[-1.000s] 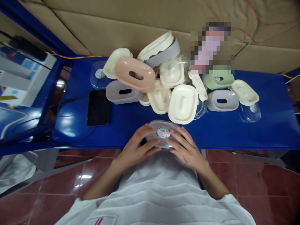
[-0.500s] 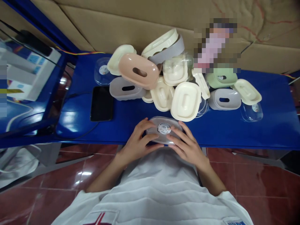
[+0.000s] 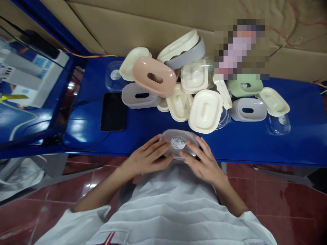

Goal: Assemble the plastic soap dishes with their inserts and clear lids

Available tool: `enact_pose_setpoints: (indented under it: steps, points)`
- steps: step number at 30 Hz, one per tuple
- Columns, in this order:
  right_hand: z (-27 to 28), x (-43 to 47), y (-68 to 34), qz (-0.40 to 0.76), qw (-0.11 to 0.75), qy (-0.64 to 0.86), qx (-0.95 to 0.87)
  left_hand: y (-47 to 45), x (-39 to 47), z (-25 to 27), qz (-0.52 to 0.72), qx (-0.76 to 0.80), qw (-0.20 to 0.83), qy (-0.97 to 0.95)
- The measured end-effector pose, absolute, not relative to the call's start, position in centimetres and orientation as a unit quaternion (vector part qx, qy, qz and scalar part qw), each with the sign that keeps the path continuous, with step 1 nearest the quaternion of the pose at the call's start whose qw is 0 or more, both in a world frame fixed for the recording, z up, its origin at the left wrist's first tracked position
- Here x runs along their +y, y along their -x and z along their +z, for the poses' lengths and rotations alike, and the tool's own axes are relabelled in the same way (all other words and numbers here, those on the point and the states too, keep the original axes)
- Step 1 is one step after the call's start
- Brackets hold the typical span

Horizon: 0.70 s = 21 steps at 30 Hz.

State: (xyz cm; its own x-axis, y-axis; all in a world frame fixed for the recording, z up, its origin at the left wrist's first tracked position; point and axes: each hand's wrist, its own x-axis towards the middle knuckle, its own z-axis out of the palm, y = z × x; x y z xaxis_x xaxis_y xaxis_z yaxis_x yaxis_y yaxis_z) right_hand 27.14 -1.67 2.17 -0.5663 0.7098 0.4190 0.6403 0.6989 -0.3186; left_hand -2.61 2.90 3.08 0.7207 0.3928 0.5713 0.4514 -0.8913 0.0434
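Note:
A clear plastic cover with rounded corners and a round white label lies at the front edge of the blue table. My left hand is closed about its left end, fingers over the top and thumb along the near side. On the right end, my right hand holds it with fingers spread across the top. Whether something sits beneath the cover I cannot tell. Just beyond it are a cream oval lid and another cream lid.
Behind lie a peach slotted box, grey slotted boxes, a green one, and several cream parts. A black phone rests at left. More clear covers lie at both sides. A cardboard wall borders the back.
My left hand has shifted slightly left, its fingers straighter and closer together. My right hand stays on the cover's right end. The whole view has moved slightly.

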Motion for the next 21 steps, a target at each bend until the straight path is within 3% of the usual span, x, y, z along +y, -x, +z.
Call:
enact_pose_setpoints:
  steps: [11, 21]
  points:
    - [2.4, -1.1, -28.4, 0.035, 0.237, 0.354, -0.904, 2.5, 4.8, 3.3, -0.266, -0.171, 0.077, 0.946]
    - [2.2, -0.9, -29.4, 0.018, 0.279, 0.352, -0.893, 2.0, 5.4, 4.2, -0.268, -0.146, 0.056, 0.951]
